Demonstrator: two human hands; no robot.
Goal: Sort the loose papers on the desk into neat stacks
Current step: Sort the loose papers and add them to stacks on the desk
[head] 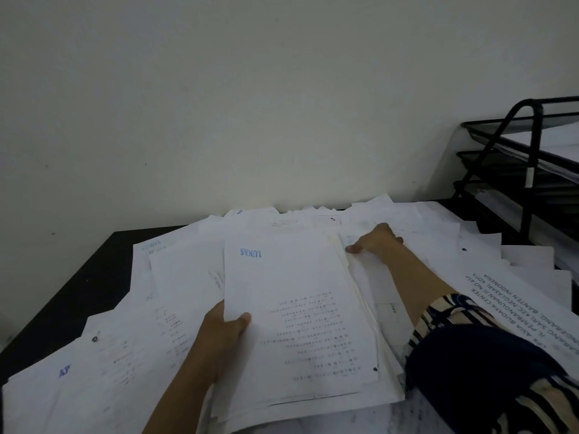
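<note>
The desk (78,277) is dark, almost black. Its bare top shows only at the left, as a wedge running from the back corner down to the left frame edge. Behind it stands a plain pale wall (250,89) with faint marks and no fittings.

Loose papers (131,355) cover the rest of the desk from the near left edge to the far right. They overlap at varying angles. One sheet near the left front carries blue stamped letters, partly cut off.

The left hand (224,333) grips the left edge of the stack (300,324) at about mid-height. The thumb lies curled on the top sheet; the fingers are hidden beneath. The stack lies in the centre of the desk, on top of the loose papers, with its edges roughly aligned. The top sheet shows a blue "LUNAS" stamp, upside down to the viewer, and rows of small print too blurred to read.

The right hand (374,239) reaches to the far right corner of the stack. Its fingers are bent down on the papers there. Whether they pinch a sheet or only press on it cannot be told. The forearm emerges from a dark sleeve (470,355) with pale stripes.

Right of the arm lies a letterhead (513,308) with large blue print, upside down, on top of further sheets.

At the far right stands a black wire tray rack (529,145) with three visible tiers. The tiers hold white paper.
</note>
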